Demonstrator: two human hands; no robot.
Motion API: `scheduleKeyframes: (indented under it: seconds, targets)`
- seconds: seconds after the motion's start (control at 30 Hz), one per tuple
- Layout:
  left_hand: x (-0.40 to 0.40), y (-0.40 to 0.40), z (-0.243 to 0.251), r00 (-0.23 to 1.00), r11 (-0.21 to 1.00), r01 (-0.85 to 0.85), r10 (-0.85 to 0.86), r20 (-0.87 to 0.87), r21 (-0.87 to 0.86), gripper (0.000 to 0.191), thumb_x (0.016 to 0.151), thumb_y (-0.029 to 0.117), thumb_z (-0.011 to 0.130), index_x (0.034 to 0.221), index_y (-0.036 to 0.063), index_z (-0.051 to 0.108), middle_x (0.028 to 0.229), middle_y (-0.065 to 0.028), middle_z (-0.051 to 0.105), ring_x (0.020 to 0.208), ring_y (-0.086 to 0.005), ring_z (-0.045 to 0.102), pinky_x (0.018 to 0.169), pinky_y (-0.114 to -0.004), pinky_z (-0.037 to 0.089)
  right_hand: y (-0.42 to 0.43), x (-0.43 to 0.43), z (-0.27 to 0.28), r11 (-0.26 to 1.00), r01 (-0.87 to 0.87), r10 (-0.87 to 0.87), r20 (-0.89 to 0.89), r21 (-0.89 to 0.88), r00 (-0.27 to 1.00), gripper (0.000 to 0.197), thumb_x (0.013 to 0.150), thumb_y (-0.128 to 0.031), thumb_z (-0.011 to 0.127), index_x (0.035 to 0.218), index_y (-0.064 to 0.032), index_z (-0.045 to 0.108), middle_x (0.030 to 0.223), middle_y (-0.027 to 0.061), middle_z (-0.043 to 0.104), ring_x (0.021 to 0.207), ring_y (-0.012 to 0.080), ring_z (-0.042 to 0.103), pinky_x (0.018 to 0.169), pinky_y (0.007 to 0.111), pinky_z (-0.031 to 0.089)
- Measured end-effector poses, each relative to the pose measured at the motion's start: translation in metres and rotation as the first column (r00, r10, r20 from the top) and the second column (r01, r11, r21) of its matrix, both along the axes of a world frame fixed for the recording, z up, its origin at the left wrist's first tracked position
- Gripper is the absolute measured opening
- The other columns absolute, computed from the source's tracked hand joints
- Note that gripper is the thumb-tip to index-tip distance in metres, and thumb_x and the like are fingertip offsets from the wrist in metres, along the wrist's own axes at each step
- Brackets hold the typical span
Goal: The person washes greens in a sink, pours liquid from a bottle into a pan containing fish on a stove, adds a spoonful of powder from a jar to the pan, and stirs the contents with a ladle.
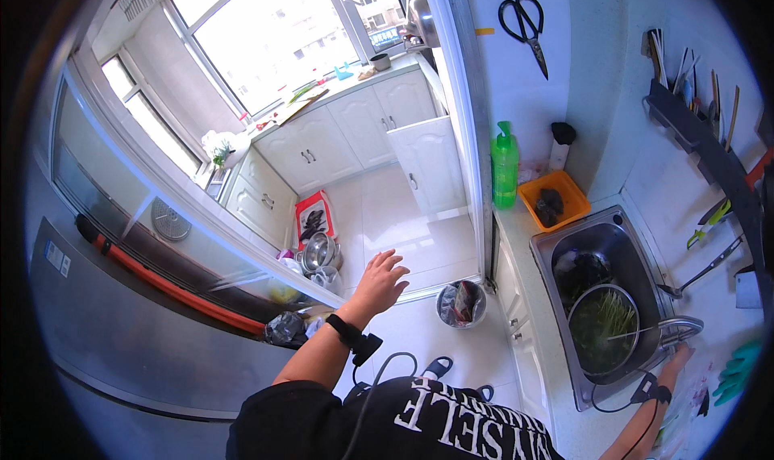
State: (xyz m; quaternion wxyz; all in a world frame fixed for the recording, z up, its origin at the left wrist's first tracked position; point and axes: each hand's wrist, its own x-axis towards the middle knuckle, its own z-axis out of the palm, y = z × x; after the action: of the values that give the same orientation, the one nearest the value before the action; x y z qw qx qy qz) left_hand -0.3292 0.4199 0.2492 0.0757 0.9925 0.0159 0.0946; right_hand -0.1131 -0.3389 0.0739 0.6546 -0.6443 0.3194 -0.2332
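Observation:
My left hand (378, 283) is raised over the floor with its fingers spread and nothing in it. At the sink's right edge, my right hand (679, 358) is against the base of the metal faucet (677, 330); its fingertips are mostly hidden. A stream of water runs from the spout into a round metal bowl (571, 321). Green leafy stalks (614, 318) lie in water inside that bowl. The bowl stands in the stainless steel sink (544, 266), beside a dark, wet mass (583, 272) that I cannot identify.
An orange basin (568, 215) and a green spray bottle (504, 170) stand behind the sink. A lined trash bin (446, 315) is on the floor near the doorway. Scissors (527, 30) and a utensil rack (695, 133) hang on the walls. A refrigerator (157, 327) stands at left.

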Motion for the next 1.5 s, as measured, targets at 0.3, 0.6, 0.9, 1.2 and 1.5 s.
scheduleKeyframes:
  seconds: [0.3, 0.6, 0.9, 1.2, 1.5]
  targets:
    - [0.041, 0.047, 0.006, 0.993, 0.996, 0.072, -0.068, 0.098, -0.045, 0.023, 0.075, 0.019, 0.062, 0.095, 0.0096, 0.061, 0.115, -0.0113, 0.051, 0.119, -0.0301, 0.037, 0.102, -0.044, 0.026, 0.046, -0.054, 0.038, 0.889, -0.118, 0.09, -0.083, -0.443, 0.992, 0.057, 0.079, -0.008, 0.051, 0.132, -0.0001, 0.031, 0.126, 0.0205, 0.039, 0.106, 0.0271, 0.043, 0.09, 0.033, 0.035]
    - [0.003, 0.213, -0.022, 0.968, 0.99, -0.087, 0.111, 0.225, -0.116, 0.021, 0.073, 0.017, 0.064, 0.093, 0.0095, 0.061, 0.112, -0.0117, 0.053, 0.116, -0.0323, 0.041, 0.097, -0.044, 0.032, 0.247, -0.137, 0.055, 0.608, -0.594, 0.468, -0.367, -0.526, 0.804, 0.063, 0.072, 0.003, 0.054, 0.131, -0.0019, 0.032, 0.126, 0.0191, 0.04, 0.12, 0.0263, 0.036, 0.098, 0.034, 0.031]
    - [-0.046, 0.388, -0.026, 0.894, 0.944, -0.24, 0.306, 0.326, -0.226, 0.023, 0.069, 0.009, 0.065, 0.091, 0.0066, 0.061, 0.107, -0.0156, 0.054, 0.109, -0.0348, 0.045, 0.093, -0.042, 0.036, 0.638, -0.05, 0.136, 0.116, -0.922, 0.896, -0.361, -0.369, 0.257, 0.041, 0.079, -0.009, 0.059, 0.117, 0.0016, 0.047, 0.108, 0.0155, 0.055, 0.1, 0.024, 0.054, 0.085, 0.031, 0.044]
    - [-0.074, 0.498, -0.066, 0.792, 0.764, -0.498, 0.594, 0.143, -0.411, 0.024, 0.071, 0.005, 0.062, 0.094, 0.0026, 0.059, 0.109, -0.0178, 0.051, 0.109, -0.0354, 0.043, 0.094, -0.041, 0.033, 0.839, 0.107, 0.065, -0.443, -0.447, 0.785, -0.577, -0.777, 0.227, 0.027, 0.076, -0.007, 0.049, 0.101, -0.0127, 0.058, 0.089, 0.0083, 0.059, 0.081, 0.0289, 0.057, 0.066, 0.04, 0.047]
    - [0.011, 0.68, -0.073, 0.768, 0.771, -0.619, 0.634, 0.091, -0.15, 0.029, 0.079, 0.011, 0.056, 0.106, 0.0017, 0.054, 0.106, -0.0167, 0.055, 0.099, -0.0321, 0.051, 0.091, -0.039, 0.038, 1.075, 0.257, 0.094, -0.513, -0.386, 0.786, -0.6, -0.767, 0.148, 0.031, 0.079, -0.008, 0.047, 0.109, -0.0136, 0.055, 0.093, 0.0064, 0.059, 0.077, 0.0284, 0.058, 0.065, 0.038, 0.049]
